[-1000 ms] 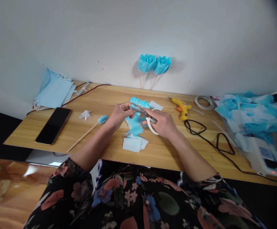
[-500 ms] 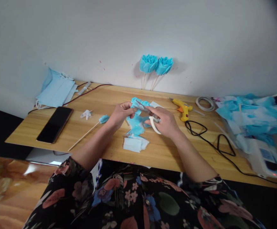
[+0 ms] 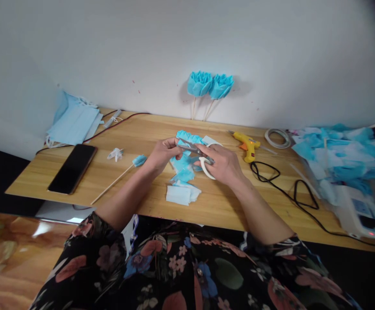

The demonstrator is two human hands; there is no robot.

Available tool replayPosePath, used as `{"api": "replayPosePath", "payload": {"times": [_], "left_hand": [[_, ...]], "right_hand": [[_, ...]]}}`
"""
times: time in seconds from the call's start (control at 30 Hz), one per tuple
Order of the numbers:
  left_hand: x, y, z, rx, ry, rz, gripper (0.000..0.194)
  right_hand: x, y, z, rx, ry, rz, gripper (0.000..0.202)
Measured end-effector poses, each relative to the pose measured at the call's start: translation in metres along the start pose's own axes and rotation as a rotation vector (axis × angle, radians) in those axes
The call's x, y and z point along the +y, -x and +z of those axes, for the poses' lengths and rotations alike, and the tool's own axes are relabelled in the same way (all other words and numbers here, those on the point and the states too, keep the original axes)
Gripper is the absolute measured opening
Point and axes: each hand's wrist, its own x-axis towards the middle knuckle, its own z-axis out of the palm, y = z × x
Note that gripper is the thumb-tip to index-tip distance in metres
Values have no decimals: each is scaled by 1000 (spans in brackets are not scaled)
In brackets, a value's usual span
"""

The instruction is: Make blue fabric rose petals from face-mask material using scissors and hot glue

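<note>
My right hand is closed around the white handles of a pair of scissors, whose metal blades point left to my other fingertips. My left hand pinches a small piece of blue mask fabric, largely hidden by the blades and fingers. Just behind them lies a row of folded blue petals. More cut blue fabric and pale rectangular pieces lie on the table below my hands. Beside my left forearm is a thin stick with a small blue bud on its tip.
Two blue fabric flowers on sticks lean against the wall. A yellow glue gun, its black cord and a coil lie right, near a heap of blue scraps. Left are a phone and stacked masks.
The scissors have turned slightly, and their blades now show more clearly, reaching to my left fingertips. Both hands stay nearly in place; the whole view has shifted a little.
</note>
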Motion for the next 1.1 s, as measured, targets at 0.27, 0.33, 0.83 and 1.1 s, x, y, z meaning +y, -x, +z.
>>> {"api": "replayPosePath", "payload": {"times": [0.27, 0.33, 0.83, 1.1], "left_hand": [[0, 0, 0, -15, 24, -5, 20], [1, 1, 1, -15, 30, -11, 21], [-1, 1, 0, -11, 12, 28, 17], [1, 3, 2, -26, 19, 45, 20]], "right_hand": [[1, 0, 0, 11, 33, 5, 45], [0, 0, 0, 13, 34, 9, 45], [1, 0, -5, -21, 35, -6, 42], [2, 1, -2, -24, -25, 14, 44]]}}
